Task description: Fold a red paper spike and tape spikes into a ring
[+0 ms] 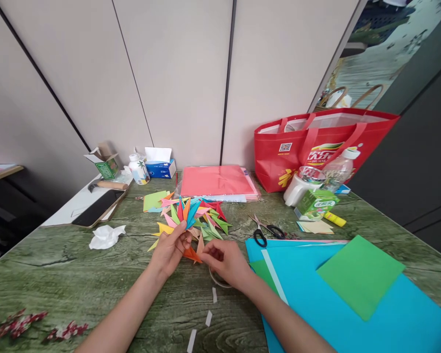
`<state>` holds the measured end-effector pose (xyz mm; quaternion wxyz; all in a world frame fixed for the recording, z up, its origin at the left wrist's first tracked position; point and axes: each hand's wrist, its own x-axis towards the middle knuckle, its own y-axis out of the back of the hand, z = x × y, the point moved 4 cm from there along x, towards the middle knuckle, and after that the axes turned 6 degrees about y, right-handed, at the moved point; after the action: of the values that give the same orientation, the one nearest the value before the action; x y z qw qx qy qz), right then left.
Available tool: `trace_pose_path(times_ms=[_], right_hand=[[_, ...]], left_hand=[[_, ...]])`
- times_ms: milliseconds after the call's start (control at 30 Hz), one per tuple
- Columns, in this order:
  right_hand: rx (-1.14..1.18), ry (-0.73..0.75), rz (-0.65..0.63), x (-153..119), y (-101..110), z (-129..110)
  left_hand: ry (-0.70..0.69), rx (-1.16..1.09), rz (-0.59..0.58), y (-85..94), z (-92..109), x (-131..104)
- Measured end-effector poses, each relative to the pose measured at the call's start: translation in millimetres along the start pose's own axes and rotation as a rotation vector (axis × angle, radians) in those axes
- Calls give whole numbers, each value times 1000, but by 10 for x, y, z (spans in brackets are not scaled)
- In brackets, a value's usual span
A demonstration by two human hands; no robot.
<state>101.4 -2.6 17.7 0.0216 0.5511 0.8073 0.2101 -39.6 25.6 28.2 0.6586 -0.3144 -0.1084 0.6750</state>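
Note:
My left hand (171, 250) pinches a fan of folded paper points (185, 211) in red, orange, green, pink and blue. Closed in a pinch, my right hand (226, 262) has its fingertips beside an orange folded paper piece (192, 254); what they hold, if anything, is hidden. Behind both hands lies a loose pile of folded paper pieces (211, 230) in many colours. A ring-shaped roll (217, 281), perhaps tape, is partly covered by my right hand. Short white strips lie in a row nearer me, one of them a strip (191, 340) at the front.
Black-handled scissors (260, 233) lie right of the pile. Large blue sheets (316, 304) with a green square (362, 277) cover the right side. A red bag (279, 157), a green box (316, 206), a phone (99, 208), a hammer (110, 185) and crumpled tissue (106, 237) surround the work.

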Motion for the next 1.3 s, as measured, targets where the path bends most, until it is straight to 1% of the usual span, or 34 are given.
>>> trace_pose_path(times_ms=[33, 100, 233, 400, 533, 633, 733, 867, 933, 1000, 1067, 1200, 1300], right_hand=[[-140, 72, 67, 7, 23, -8], [-339, 155, 93, 10, 13, 10], [-511, 135, 70, -1, -45, 103], [-564, 94, 67, -5, -70, 93], [-623, 56, 29, 8, -70, 36], [-653, 83, 31, 7, -77, 1], [-644, 121, 82, -2, -72, 7], [-517, 162, 235, -5, 2, 50], [-400, 169, 319, -2, 57, 70], [-259, 167, 370, 9, 99, 83], [-93, 142, 383, 26, 120, 95], [259, 93, 349, 65, 108, 104], [408, 71, 349, 81, 106, 104]], left_hand=[[1, -2, -4, 0, -3, 0], [3, 6, -9, -1, -10, 5], [-11, 52, -12, -12, -22, 8], [-31, 86, -25, -34, -29, -11], [-39, 81, -20, -40, -34, -17], [-44, 75, -9, -44, -41, -15], [-56, 72, 11, -41, -45, -12], [-51, 99, 37, -24, -51, -7], [-53, 111, 46, -15, -47, -5], [-54, 115, 55, -4, -41, 1], [-56, 110, 67, 12, -36, 8], [-43, 111, 68, 36, -51, 24], [-20, 121, 43, 21, -79, 22]])
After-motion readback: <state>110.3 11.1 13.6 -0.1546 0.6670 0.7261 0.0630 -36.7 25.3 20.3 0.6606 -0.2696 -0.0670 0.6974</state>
